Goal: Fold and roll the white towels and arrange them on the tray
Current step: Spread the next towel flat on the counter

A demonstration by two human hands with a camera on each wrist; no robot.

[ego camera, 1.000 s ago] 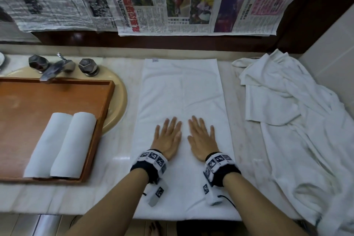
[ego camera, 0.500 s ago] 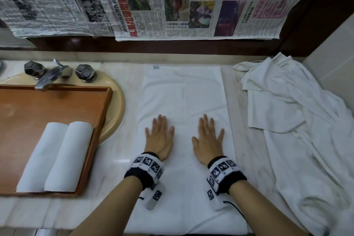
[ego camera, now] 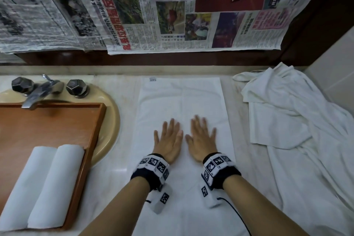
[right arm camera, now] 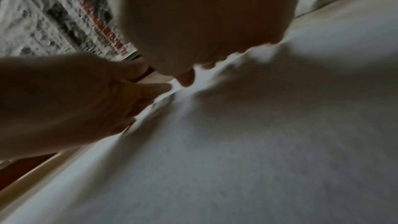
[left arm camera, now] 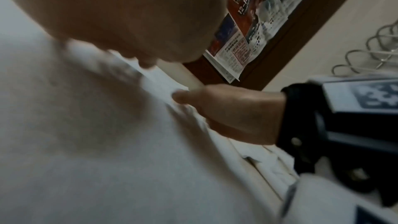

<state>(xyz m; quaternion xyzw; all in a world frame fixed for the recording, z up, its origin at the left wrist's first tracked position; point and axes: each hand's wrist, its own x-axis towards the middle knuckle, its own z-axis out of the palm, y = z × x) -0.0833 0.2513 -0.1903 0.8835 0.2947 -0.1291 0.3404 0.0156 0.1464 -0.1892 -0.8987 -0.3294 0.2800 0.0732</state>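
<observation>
Right of the brown wooden tray (ego camera: 92, 136), my left hand (ego camera: 168, 140) and right hand (ego camera: 202, 139) pressed flat, fingers spread, on the flat white rectangular towel (ego camera: 182, 97).

Both palms — left hand (ego camera: 168, 140), right hand (ego camera: 202, 140) — have slid back together mid-towel (ego camera: 182, 97).

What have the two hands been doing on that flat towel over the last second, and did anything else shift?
Both palms stayed flat on the flat towel. The left hand and right hand slid apart sideways, then came back close together, as if smoothing it. Nothing was gripped or let go. The two rolled towels on the tray and the heap of towels look unchanged.
</observation>
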